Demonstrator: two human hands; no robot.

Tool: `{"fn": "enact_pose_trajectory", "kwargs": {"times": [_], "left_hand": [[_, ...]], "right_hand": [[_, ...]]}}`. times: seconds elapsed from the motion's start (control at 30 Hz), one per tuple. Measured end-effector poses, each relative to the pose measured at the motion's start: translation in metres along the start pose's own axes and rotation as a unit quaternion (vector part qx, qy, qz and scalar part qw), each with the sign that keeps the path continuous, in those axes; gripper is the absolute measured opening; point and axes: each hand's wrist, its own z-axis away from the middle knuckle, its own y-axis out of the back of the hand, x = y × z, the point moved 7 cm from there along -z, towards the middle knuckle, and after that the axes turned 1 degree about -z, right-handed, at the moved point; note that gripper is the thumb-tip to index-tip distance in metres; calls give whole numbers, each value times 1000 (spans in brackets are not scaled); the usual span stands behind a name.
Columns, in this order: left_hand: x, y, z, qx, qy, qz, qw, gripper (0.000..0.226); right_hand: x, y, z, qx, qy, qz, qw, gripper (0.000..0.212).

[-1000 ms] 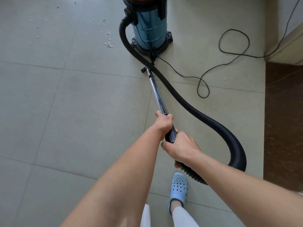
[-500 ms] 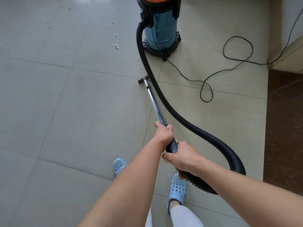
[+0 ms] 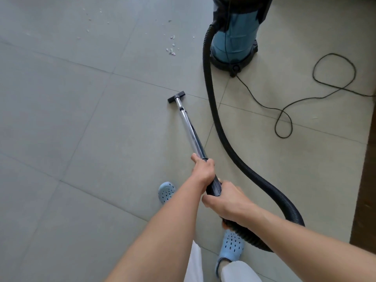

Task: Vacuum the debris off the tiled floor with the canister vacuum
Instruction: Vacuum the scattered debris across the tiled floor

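Note:
A blue canister vacuum (image 3: 234, 43) with an orange top stands at the upper right. Its black ribbed hose (image 3: 215, 119) curves down the floor and loops back to the wand's handle. My left hand (image 3: 203, 169) grips the top of the chrome wand (image 3: 191, 131); my right hand (image 3: 225, 200) grips the black handle just behind it. The small black nozzle (image 3: 176, 97) rests on the grey tile. Pale bits of debris (image 3: 172, 50) lie scattered beyond the nozzle, left of the canister, with more specks (image 3: 89, 17) toward the far left.
The thin black power cord (image 3: 284, 123) loops over the floor on the right. A dark brown floor strip (image 3: 364, 180) borders the tiles at the right edge. My feet in light blue clogs (image 3: 166, 191) stand under my arms.
The nozzle has swung left, away from the canister's base and out from behind the hose. My view has moved closer and to the left; my left foot has stepped forward.

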Motion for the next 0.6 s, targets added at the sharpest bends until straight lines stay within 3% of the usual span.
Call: {"fn": "enact_pose_trajectory", "kwargs": {"times": [0.23, 0.43, 0.6], "left_hand": [[68, 80, -53, -7, -29, -13, 999, 23], [122, 141, -97, -6, -37, -42, 998, 26], [161, 184, -126, -2, -34, -52, 998, 26]], "right_hand": [[-104, 5, -53, 65, 7, 41, 997, 29], [-181, 9, -101, 72, -13, 24, 997, 36], [-235, 16, -133, 71, -17, -4, 997, 25]]}}
